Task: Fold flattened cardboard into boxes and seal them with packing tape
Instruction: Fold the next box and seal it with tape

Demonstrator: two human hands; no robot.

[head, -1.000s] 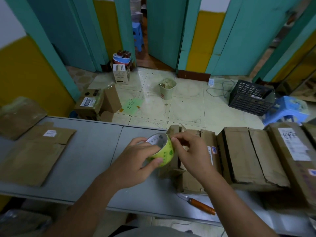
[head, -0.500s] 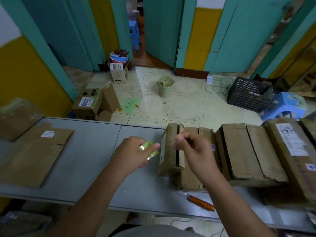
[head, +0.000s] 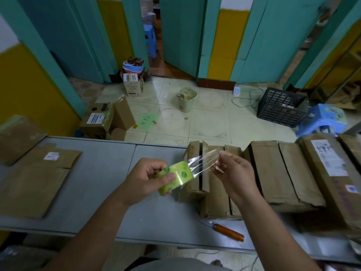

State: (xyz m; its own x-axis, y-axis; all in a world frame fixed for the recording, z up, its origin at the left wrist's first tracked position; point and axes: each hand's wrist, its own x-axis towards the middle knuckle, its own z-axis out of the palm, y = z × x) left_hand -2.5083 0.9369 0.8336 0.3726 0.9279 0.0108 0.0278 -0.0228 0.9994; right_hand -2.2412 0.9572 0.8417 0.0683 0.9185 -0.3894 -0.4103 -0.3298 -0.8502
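My left hand [head: 148, 178] grips a green roll of clear packing tape [head: 175, 176] above the grey table [head: 93, 192]. My right hand [head: 232, 173] pinches the tape's free end, and a short clear strip [head: 203, 163] stretches between roll and fingers. Just behind the strip stands a small folded cardboard box [head: 195, 173] with its top flaps meeting along a seam. Flattened cardboard sheets [head: 37, 178] lie on the table at the left.
Larger folded boxes [head: 283, 173] line the table's right side. A knife with an orange handle [head: 228, 231] lies near the front edge. On the floor beyond are a bucket [head: 186, 101], a black crate [head: 281, 107], a blue stool [head: 322, 122] and cardboard boxes [head: 101, 120].
My hands drew apart: the left turned the roll edge-on and moved it left, the right pulled the tape end rightward, so a clear strip now spans between them.
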